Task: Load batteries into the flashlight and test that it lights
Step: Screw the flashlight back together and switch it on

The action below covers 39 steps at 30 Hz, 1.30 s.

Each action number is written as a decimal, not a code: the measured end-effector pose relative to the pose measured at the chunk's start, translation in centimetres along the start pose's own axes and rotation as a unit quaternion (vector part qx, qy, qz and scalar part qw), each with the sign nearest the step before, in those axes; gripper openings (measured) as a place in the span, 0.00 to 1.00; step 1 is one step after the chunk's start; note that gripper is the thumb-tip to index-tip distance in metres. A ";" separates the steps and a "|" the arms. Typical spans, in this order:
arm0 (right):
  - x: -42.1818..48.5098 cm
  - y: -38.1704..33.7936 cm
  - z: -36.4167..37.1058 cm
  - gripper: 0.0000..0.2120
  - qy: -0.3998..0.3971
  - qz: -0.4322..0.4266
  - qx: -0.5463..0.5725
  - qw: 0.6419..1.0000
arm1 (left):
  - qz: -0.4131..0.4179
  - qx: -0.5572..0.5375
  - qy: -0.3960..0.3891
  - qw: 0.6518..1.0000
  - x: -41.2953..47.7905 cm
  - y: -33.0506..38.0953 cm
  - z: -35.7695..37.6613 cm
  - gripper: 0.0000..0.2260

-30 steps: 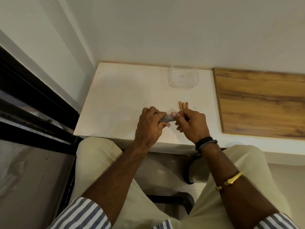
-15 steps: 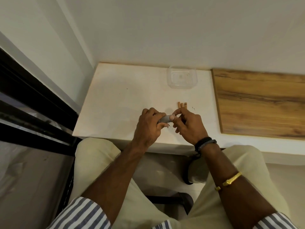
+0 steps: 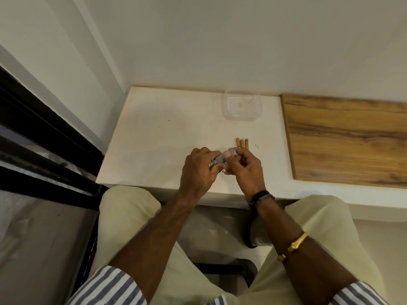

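A small grey flashlight [image 3: 218, 160] lies crosswise between my two hands, just above the white counter [image 3: 158, 137]. My left hand [image 3: 199, 169] wraps around its left part. My right hand [image 3: 244, 167] pinches its right end with thumb and fingertips; that end is mostly hidden. Three copper-coloured batteries [image 3: 242, 143] lie side by side on the counter just beyond my right hand, untouched.
A clear plastic container [image 3: 241, 106] stands at the back of the counter near the wall. A wooden board [image 3: 348, 139] covers the counter's right side. A dark window frame [image 3: 44, 137] runs along the left. My knees sit under the front edge.
Both hands stay on the flashlight. My right-hand fingers have shifted slightly at its right end, and the batteries show more fully beyond them.
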State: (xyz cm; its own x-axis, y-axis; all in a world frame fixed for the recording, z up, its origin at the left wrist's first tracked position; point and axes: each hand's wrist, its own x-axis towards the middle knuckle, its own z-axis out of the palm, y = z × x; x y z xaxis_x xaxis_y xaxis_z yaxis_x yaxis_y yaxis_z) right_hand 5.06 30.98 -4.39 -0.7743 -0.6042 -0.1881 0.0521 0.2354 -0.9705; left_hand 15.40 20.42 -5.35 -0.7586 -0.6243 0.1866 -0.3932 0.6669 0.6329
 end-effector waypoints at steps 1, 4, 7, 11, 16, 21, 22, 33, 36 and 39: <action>-0.1 0.2 0.4 0.13 -0.017 0.026 0.044 0.999 | 0.011 -0.004 0.008 1.000 0.0 0.0 -0.1 0.16; -0.5 0.1 1.5 0.11 -0.034 0.066 0.177 0.981 | 0.024 -0.041 0.004 0.999 0.2 0.1 -0.3 0.17; 0.2 -0.6 1.1 0.10 -0.015 0.134 0.350 0.927 | -0.067 -0.167 0.000 0.984 0.6 0.8 -0.5 0.21; 1.2 -1.0 -0.5 0.10 -0.028 0.203 0.509 0.836 | -0.299 -0.505 -0.021 0.810 1.3 1.7 -1.4 0.25; 1.6 -1.5 -1.4 0.16 -0.069 0.195 0.626 0.752 | -0.343 -0.695 0.001 0.631 1.1 1.3 -2.4 0.39; 1.4 -3.1 -0.9 0.10 -0.043 0.175 0.698 0.693 | -0.325 -0.697 0.018 0.639 1.0 1.9 -2.2 0.41; 1.3 -3.4 -0.8 0.10 -0.040 0.170 0.702 0.691 | -0.322 -0.690 0.018 0.648 1.0 2.1 -2.2 0.41; 1.0 -4.0 -0.8 0.09 0.013 0.174 0.709 0.683 | -0.296 -0.647 0.005 0.703 1.2 2.5 -2.1 0.40; 0.9 -4.0 -0.7 0.08 0.022 0.177 0.704 0.688 | -0.291 -0.646 0.001 0.705 1.2 2.4 -2.1 0.41; 0.8 -3.8 -0.4 0.07 0.025 0.176 0.698 0.693 | -0.293 -0.650 -0.003 0.701 1.3 2.2 -2.1 0.40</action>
State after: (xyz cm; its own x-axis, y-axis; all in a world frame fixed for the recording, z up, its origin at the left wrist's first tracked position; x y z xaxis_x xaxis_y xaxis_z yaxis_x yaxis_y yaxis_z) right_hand 3.96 29.92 -0.75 -0.5773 -0.6607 -0.4798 0.7763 -0.6263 -0.0716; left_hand 14.60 20.18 -2.13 -0.6684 -0.6316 -0.3928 0.1637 -0.6401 0.7506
